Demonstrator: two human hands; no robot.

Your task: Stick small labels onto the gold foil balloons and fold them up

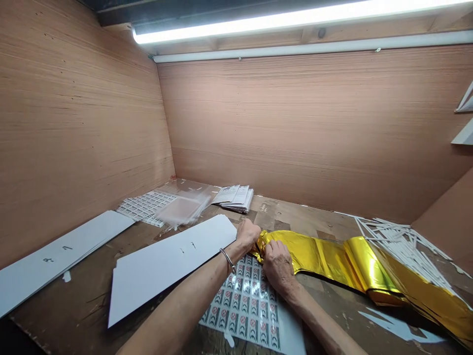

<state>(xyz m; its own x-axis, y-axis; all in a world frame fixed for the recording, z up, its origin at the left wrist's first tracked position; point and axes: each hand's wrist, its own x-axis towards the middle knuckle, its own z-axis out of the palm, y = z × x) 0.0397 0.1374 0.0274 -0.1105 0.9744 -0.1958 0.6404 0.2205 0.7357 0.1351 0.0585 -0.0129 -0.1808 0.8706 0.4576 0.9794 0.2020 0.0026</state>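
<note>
A long, shiny gold foil strip (325,256) runs across the table from the middle to the lower right, folded over on itself partway along. Its left end is bunched up between my two hands. My left hand (248,234), with a bracelet at the wrist, is closed on that gathered end. Just to its right, my right hand (278,261) is closed on the foil too, fingers curled; exactly how they grip is partly hidden. Under my wrists lies a sheet of printed stickers (244,310) with CE marks and red symbols.
White card pieces (170,261) lie left of my hands, with another marked white stack (66,241) farther left. Behind are clear plastic bags (185,207), more sticker sheets (144,207) and folded leaflets (234,197). Thin white sticks (402,246) are heaped at right. Wooden panels (288,123) enclose the table.
</note>
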